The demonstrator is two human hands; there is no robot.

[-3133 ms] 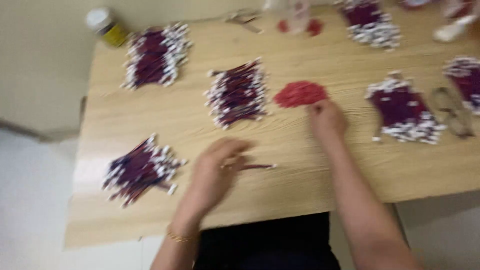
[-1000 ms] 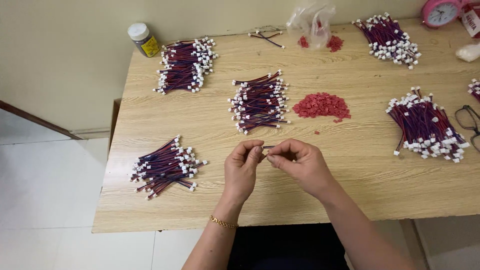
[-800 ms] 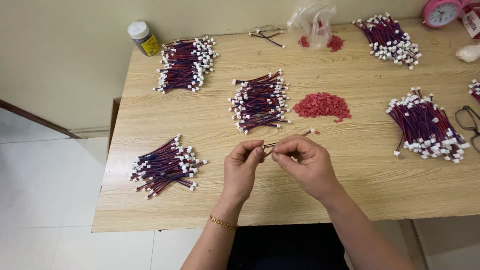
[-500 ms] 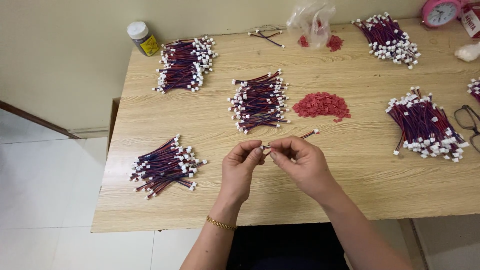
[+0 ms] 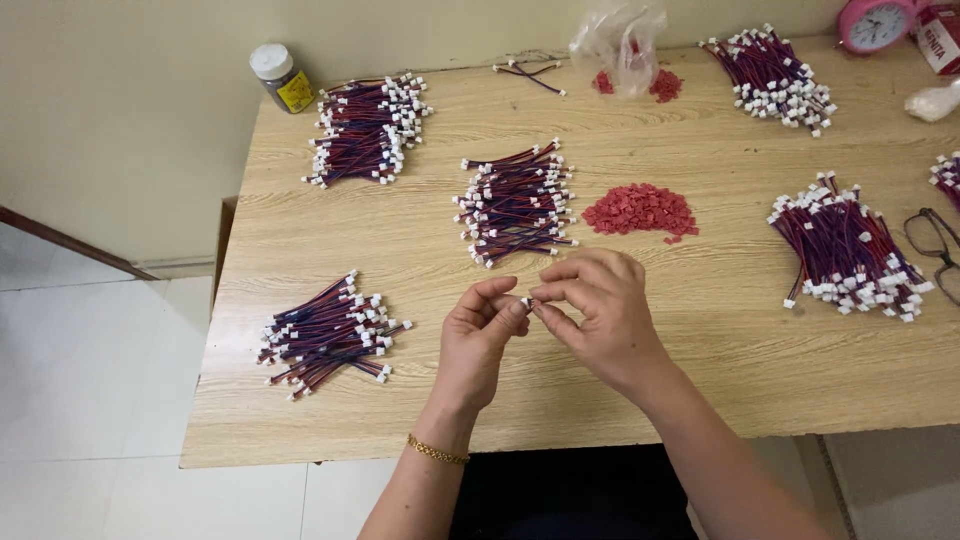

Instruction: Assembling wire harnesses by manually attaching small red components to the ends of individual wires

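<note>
Left hand [image 5: 480, 335] and right hand [image 5: 600, 310] raised together over the bench [image 5: 700, 380], fingertips pinched from both sides on one small white connector [image 5: 525, 301], presumably to steady it for fine work. Rest of the part hidden by the fingers. Red pile [image 5: 640, 210] just beyond the hands, within easy reach. Cable bundle [image 5: 515, 200] left of the red pile; further bundle [image 5: 325, 335] left of the left hand. Spectacles [image 5: 935, 250] at the bench's right edge.

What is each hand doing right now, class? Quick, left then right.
Left hand: fingers pinched shut on a small white connector.
Right hand: fingertips closed on the same connector, meeting the left.
</note>
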